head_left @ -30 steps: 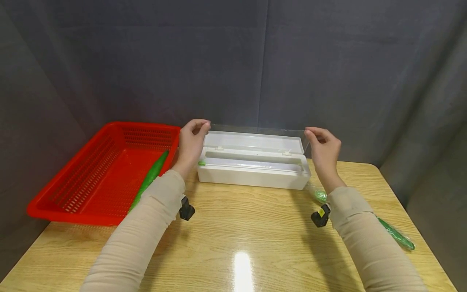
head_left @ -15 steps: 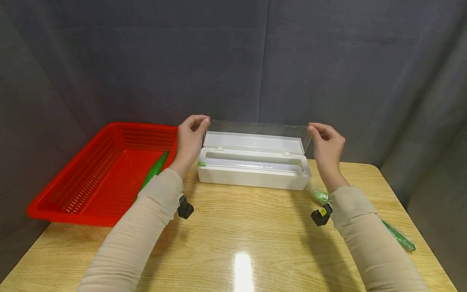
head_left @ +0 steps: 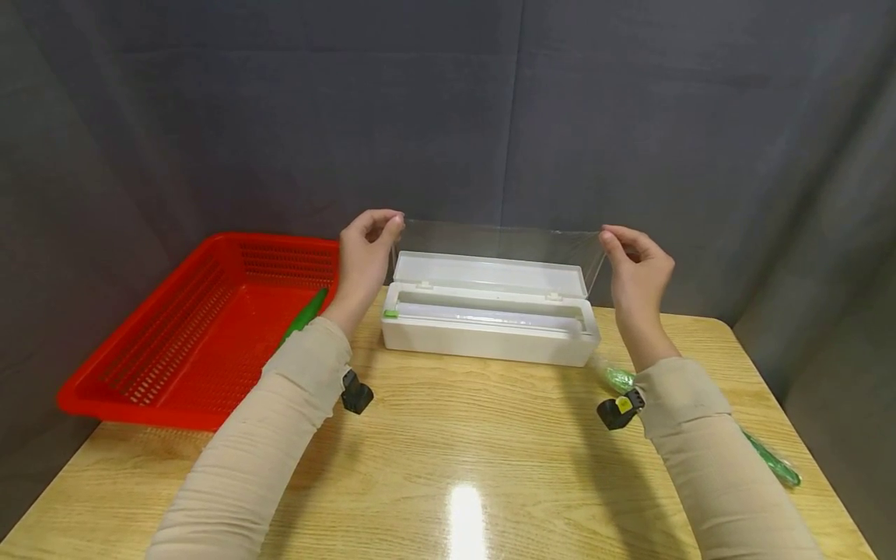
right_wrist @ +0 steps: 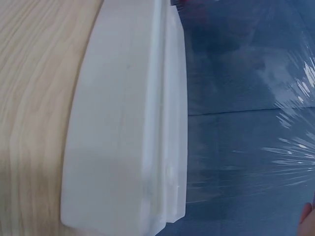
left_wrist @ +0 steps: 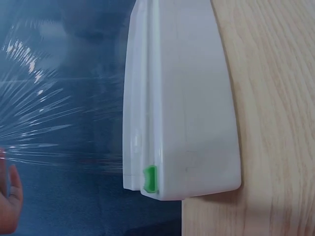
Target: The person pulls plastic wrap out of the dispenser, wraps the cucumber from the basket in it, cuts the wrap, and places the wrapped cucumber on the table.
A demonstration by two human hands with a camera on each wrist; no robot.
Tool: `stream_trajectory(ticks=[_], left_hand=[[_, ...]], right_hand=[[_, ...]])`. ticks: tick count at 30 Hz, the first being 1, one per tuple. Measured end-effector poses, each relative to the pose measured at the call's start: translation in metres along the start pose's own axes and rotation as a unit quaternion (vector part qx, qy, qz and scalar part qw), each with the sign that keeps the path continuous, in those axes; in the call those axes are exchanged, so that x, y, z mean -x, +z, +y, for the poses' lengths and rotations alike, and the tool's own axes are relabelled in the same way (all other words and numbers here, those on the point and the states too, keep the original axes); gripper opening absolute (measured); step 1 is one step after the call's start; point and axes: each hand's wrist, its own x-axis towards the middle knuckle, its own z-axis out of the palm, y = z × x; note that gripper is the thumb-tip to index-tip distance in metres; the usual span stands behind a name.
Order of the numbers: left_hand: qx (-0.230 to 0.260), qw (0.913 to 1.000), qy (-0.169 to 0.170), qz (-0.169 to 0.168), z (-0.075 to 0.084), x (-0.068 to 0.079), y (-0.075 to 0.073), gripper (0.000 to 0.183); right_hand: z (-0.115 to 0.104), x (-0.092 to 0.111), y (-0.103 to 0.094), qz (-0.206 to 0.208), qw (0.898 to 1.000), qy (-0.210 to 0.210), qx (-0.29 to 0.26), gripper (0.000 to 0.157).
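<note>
Above a long white plastic box [head_left: 483, 344] on the wooden desk [head_left: 420, 435], a clear thin plastic film [head_left: 500, 239] is stretching between the left hand [head_left: 364, 260] and right hand [head_left: 642, 284], whose fingers are pinching its top corners; probably light, limp and clingy, it is calling for corner holds.

Glossy plastic film [left_wrist: 34, 118], smooth plastic box [head_left: 483, 342], shiny wood-grain table [head_left: 476, 428], matt cloth backdrop [head_left: 448, 101].

Creased film [left_wrist: 42, 115] stretches between hand [left_wrist: 9, 206] and box [left_wrist: 197, 108].
</note>
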Motion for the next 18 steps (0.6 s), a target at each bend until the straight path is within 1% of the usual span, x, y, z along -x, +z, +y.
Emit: stream_trajectory(ticks=[7, 12, 18], left_hand=[[0.002, 0.9999, 0.013, 0.003, 0.007, -0.001, 0.001, 0.021], [0.008, 0.9997, 0.025, 0.002, 0.014, -0.001, 0.000, 0.021], [0.019, 0.9992, 0.035, 0.003, 0.022, -0.002, -0.002, 0.021]], right_hand=[[-0.014, -0.001, -0.001, 0.009, 0.999, 0.007, -0.032, 0.015], [-0.020, -0.003, -0.001, 0.011, 0.998, 0.014, -0.052, 0.011], [-0.028, -0.005, 0.000, 0.013, 0.998, 0.003, -0.063, 0.010]])
